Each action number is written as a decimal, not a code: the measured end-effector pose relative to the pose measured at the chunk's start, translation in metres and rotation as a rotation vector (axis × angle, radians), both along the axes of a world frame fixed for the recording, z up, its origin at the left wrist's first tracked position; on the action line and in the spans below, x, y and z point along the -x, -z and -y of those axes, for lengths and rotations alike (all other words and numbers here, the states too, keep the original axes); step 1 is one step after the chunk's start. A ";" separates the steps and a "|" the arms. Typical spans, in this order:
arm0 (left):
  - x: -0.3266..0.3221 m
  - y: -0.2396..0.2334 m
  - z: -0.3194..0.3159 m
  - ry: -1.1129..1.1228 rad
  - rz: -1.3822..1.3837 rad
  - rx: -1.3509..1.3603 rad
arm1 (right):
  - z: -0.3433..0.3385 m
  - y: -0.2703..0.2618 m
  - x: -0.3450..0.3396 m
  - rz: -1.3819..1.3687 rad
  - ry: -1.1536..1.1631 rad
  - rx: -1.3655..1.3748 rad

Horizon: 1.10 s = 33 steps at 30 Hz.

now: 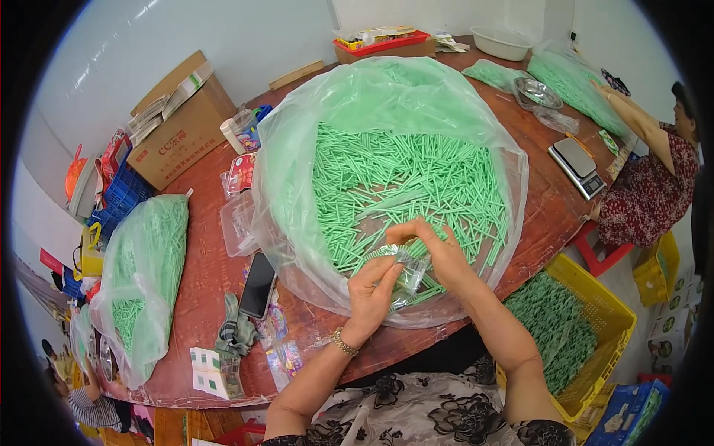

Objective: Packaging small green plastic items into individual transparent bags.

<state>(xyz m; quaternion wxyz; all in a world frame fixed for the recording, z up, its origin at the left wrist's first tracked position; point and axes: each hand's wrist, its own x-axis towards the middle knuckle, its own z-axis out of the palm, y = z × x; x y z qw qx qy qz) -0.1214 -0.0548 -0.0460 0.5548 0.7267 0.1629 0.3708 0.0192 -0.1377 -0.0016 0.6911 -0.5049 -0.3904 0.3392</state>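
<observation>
A large clear plastic bag lies opened out in front of me, full of loose thin green sticks. My left hand pinches a small clear plastic packet with a striped edge, low over the front of the bag. Close to it on the right, my right hand curls its fingers around a small bunch of green sticks at the packet's mouth. The fingers partly hide this bunch, and I cannot tell how far the sticks reach inside the packet.
A phone, a cloth and printed wrappers lie left. Another stick-filled bag stands farther left. On the right are a digital scale, a co-worker and a yellow crate of green packets beside the table.
</observation>
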 end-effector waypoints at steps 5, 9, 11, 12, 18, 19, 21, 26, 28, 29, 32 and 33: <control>-0.004 0.004 -0.001 -0.029 0.001 -0.070 | -0.005 0.006 -0.001 0.185 -0.019 0.174; -0.014 0.002 -0.008 -0.009 0.086 0.042 | 0.004 -0.003 -0.009 0.383 0.090 0.173; -0.017 0.002 -0.018 -0.006 0.112 0.097 | 0.017 -0.036 -0.012 0.523 -0.018 0.256; -0.022 0.001 -0.019 -0.002 0.116 0.093 | 0.021 -0.022 -0.023 0.631 0.074 0.210; -0.034 -0.005 -0.012 0.079 0.062 0.082 | 0.040 -0.020 -0.026 0.647 0.439 0.089; -0.036 -0.014 -0.006 0.077 0.041 0.021 | 0.046 -0.017 -0.029 0.714 0.494 0.063; -0.038 -0.022 0.002 0.039 0.002 -0.089 | 0.066 -0.006 -0.041 0.620 0.525 0.078; -0.016 -0.032 -0.001 -0.019 -0.041 -0.132 | 0.209 0.024 -0.094 0.230 0.675 -0.025; -0.020 -0.027 -0.001 0.026 -0.054 -0.105 | 0.319 0.078 -0.128 0.293 0.846 0.205; -0.019 -0.024 -0.003 0.037 -0.061 -0.100 | 0.371 0.097 -0.136 0.352 0.915 0.536; -0.028 -0.016 0.001 0.062 -0.113 -0.082 | 0.513 0.182 -0.138 0.441 1.071 1.064; -0.030 -0.014 0.003 0.055 -0.138 -0.085 | 0.535 0.209 -0.128 0.582 1.073 1.189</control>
